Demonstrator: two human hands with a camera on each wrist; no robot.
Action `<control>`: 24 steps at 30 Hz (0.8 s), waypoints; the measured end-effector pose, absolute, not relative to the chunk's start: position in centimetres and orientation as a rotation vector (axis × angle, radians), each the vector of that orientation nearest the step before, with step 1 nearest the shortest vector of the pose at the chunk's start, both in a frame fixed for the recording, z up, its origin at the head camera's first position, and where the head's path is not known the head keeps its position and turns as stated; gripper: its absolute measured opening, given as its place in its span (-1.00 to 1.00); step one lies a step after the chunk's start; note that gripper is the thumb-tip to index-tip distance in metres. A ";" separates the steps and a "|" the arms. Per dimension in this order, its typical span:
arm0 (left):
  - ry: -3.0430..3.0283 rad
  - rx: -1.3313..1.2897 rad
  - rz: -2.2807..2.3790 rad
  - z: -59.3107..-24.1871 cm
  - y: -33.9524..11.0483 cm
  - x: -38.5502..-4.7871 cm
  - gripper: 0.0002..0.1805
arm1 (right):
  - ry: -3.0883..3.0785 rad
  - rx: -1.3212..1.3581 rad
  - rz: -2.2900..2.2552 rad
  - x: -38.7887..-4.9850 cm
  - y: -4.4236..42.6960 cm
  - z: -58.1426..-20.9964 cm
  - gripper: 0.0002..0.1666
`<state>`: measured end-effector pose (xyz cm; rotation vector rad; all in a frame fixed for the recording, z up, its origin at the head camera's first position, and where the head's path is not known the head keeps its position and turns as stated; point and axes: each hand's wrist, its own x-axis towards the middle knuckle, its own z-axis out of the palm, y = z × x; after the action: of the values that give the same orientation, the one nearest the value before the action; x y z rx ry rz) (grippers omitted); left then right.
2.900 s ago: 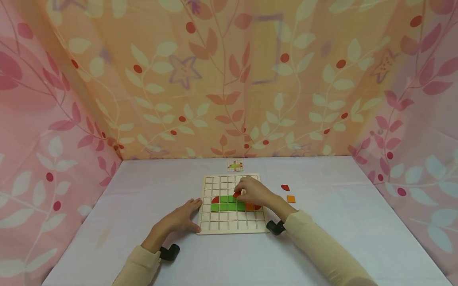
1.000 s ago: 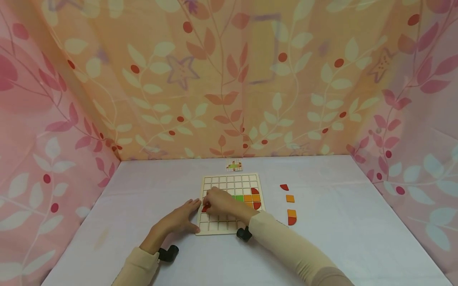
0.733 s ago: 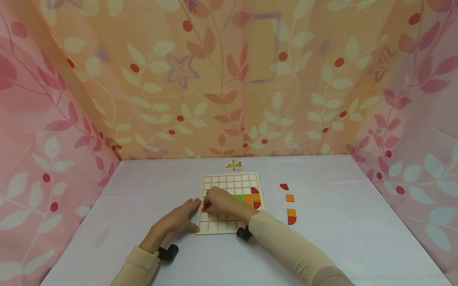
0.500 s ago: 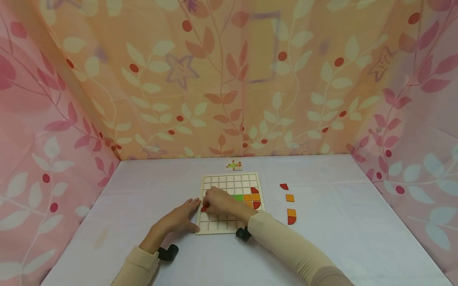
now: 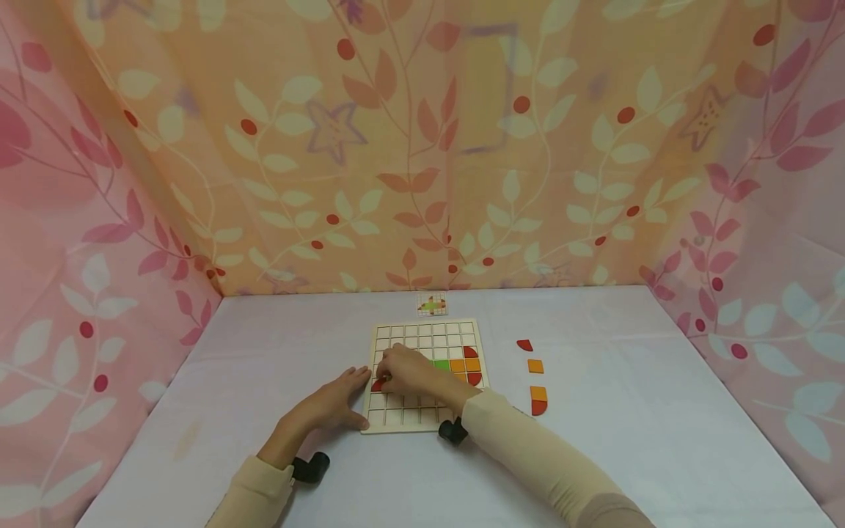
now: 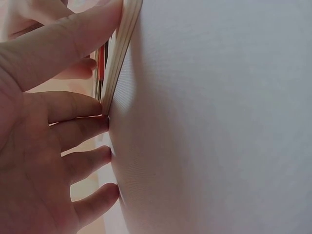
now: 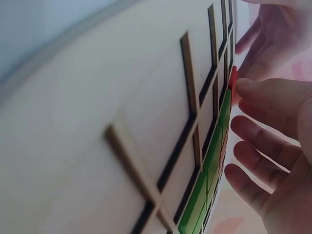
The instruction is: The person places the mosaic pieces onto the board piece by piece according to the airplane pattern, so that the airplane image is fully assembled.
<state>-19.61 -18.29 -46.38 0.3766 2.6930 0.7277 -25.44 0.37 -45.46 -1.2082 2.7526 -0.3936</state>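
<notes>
A wooden grid board (image 5: 396, 419) lies in the middle of the white table. My left hand (image 5: 338, 405) is spread along its left side, thumb and fingertips touching the edge; the left wrist view shows these fingers (image 6: 87, 131) nearly straight. Over the board's left part, my right hand (image 5: 411, 372) pinches a red quarter-circle tile (image 5: 377, 386) at the leftmost column. In the right wrist view the thumb meets this red tile (image 7: 233, 78), beside a row of green tiles (image 7: 195, 200). Orange tiles (image 5: 457, 365) and red quarter-circles (image 5: 470, 352) sit at the board's right; my right hand hides several tiles.
Right of the board lie a loose red tile (image 5: 524, 345), an orange square (image 5: 535, 366), and another orange square (image 5: 538, 393) against a red quarter-circle (image 5: 539, 408). A small pattern card (image 5: 432, 303) lies behind the board. Patterned cloth (image 5: 422, 183) walls the table.
From the board's middle, my right hand has moved left with a red tile to the leftmost column. During the last second it has barely shifted there. My left hand stays at the edge.
</notes>
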 end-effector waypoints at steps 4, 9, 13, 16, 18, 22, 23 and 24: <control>2.695 0.377 0.728 -46.4 -18.3 -19.6 0.03 | 2.749 -1.205 -0.436 -25.5 1.1 -45.3 -0.76; 2.700 0.367 0.717 -46.6 -18.3 -19.7 0.04 | 2.760 -1.203 -0.482 -25.9 2.2 -45.3 -0.77; 2.696 0.351 0.710 -46.7 -18.3 -19.6 0.04 | 2.757 -1.177 -0.531 -26.2 3.2 -45.0 -0.80; 2.691 0.334 0.709 -46.6 -18.2 -19.6 0.05 | 2.755 -1.128 -0.576 -26.3 4.2 -44.7 -0.79; 2.690 0.326 0.711 -46.6 -18.2 -19.6 0.05 | 2.752 -1.107 -0.616 -26.4 5.0 -44.5 -0.78; 2.691 0.316 0.723 -46.5 -18.1 -19.5 0.06 | 2.744 -1.079 -0.691 -26.7 6.7 -44.1 -0.77; 2.692 0.313 0.724 -46.4 -18.0 -19.5 0.06 | 2.742 -1.081 -0.709 -26.8 7.1 -44.1 -0.77; 2.692 0.310 0.727 -46.4 -18.0 -19.5 0.07 | 2.750 -1.071 -0.709 -27.0 7.6 -44.1 -0.76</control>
<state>-19.51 -18.03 -46.42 0.3100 2.6915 0.7266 -26.97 7.57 -44.07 -1.0705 2.7502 -0.7091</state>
